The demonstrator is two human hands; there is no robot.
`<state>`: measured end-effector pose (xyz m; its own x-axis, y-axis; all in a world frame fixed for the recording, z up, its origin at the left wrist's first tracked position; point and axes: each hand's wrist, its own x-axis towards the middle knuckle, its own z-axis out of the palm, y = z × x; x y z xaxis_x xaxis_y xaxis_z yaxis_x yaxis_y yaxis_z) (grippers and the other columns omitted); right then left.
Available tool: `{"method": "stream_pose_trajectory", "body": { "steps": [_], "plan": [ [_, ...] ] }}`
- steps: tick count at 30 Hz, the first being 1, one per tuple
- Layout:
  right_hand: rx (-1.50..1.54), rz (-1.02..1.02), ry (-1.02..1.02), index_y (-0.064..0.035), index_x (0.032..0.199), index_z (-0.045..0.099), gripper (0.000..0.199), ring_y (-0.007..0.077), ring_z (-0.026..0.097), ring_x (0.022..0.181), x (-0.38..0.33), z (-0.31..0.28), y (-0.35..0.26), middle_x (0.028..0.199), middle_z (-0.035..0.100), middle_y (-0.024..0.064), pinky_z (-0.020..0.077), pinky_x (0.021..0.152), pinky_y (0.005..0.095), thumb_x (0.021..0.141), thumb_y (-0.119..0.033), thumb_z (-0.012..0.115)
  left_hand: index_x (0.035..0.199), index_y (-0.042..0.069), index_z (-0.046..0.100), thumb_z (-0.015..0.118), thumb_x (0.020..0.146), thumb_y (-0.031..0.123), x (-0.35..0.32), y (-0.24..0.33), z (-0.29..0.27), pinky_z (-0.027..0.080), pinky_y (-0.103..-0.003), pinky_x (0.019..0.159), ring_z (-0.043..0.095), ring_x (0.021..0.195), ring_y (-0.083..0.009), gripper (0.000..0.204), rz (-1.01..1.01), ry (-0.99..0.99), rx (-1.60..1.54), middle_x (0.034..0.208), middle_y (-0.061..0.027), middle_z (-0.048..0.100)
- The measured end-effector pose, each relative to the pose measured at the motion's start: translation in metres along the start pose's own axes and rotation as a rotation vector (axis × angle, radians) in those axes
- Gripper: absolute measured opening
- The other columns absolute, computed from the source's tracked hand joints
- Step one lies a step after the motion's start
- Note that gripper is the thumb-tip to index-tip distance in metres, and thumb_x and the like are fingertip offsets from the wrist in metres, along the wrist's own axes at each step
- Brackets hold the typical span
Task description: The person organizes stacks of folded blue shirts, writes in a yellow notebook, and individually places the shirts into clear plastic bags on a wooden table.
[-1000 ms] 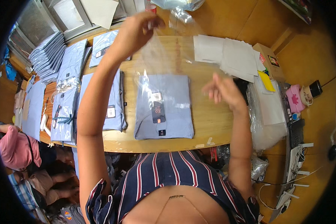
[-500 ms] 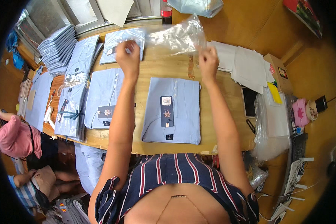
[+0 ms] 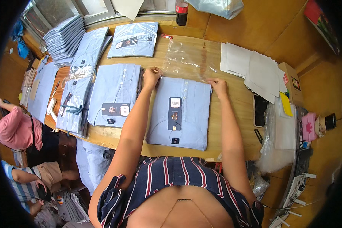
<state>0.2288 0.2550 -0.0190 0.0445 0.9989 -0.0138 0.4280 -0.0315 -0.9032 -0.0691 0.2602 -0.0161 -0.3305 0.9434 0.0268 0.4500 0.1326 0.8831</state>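
A folded light-blue shirt (image 3: pixel 195 121) lies in front of me, with a dark hang tag (image 3: pixel 174 123) on its front. Just beyond it a clear plastic bag (image 3: pixel 184 57) is spread flat on the table, its near edge along the shirt's far edge. My left hand (image 3: pixel 152 78) is closed on the bag's near left corner. At the other near corner my right hand (image 3: pixel 219 89) pinches the bag, fingers by the shirt's far right corner. Left of my left forearm is another folded shirt (image 3: pixel 112 87) with a tag.
Bagged shirts (image 3: pixel 135 32) and a tall shirt stack (image 3: pixel 64 40) fill the table's left side. White papers (image 3: pixel 262 70), a phone (image 3: pixel 260 110) and plastic bags (image 3: pixel 269 140) lie at the right. A cola bottle (image 3: pixel 181 15) stands at the back. Two people are at the lower left.
Both hands have come down and nearer to me from the back of the table. The plastic bag, held up and blurred before, now lies flat beyond the shirt.
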Motion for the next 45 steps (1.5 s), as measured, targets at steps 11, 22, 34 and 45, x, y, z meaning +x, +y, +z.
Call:
{"method": "stream_pose_trajectory", "body": {
  "steps": [11,22,34,45],
  "plan": [
    [0.31,0.082,-0.047,-0.0009,0.077,0.052,0.011,0.0093,0.053,0.061,-0.031,-0.007,-0.008,0.071,0.059,0.0058,0.0422,0.053,0.0206,0.07,0.007,0.056,0.065,0.002,0.05,0.051,0.071,-0.002,-0.036,-0.013,-0.01,0.029,-0.02,0.044,0.035,0.049,-0.0039,0.007,0.022,-0.182,-0.349,0.054,0.0037,0.043],
    [0.398,0.014,-0.017,-0.0036,0.068,0.048,0.014,0.006,0.051,0.059,-0.072,-0.02,0.024,0.064,0.054,0.0011,0.0422,0.053,0.0192,0.067,0.009,0.054,0.065,0.005,0.044,0.045,0.064,-0.008,-0.079,0.007,-0.032,0.03,-0.018,0.053,0.037,0.061,-0.0051,0.014,-0.001,-0.421,-0.305,0.066,0.0034,0.042],
    [0.233,-0.003,-0.441,-0.0067,0.058,0.037,0.022,0.0018,0.034,0.054,-0.123,-0.035,-0.002,0.058,0.035,-0.0061,0.0296,0.047,0.0175,0.06,0.014,0.044,0.066,0.006,0.04,0.041,0.068,-0.007,-0.13,-0.002,-0.056,0.028,-0.018,0.048,0.033,0.056,-0.0036,0.013,0.03,-0.511,-0.348,0.063,0.0045,0.036],
    [0.26,0.102,-0.704,-0.0021,0.056,0.035,0.015,0.0049,0.03,0.051,-0.246,-0.034,0.003,0.053,0.029,-0.0037,0.026,0.044,0.0212,0.055,0.011,0.041,0.065,0.006,0.04,0.038,0.071,-0.01,-0.237,-0.005,-0.107,0.028,-0.018,0.049,0.034,0.057,-0.0038,0.017,-0.296,-0.67,-0.251,0.062,0.0045,0.036]
  ]
}}
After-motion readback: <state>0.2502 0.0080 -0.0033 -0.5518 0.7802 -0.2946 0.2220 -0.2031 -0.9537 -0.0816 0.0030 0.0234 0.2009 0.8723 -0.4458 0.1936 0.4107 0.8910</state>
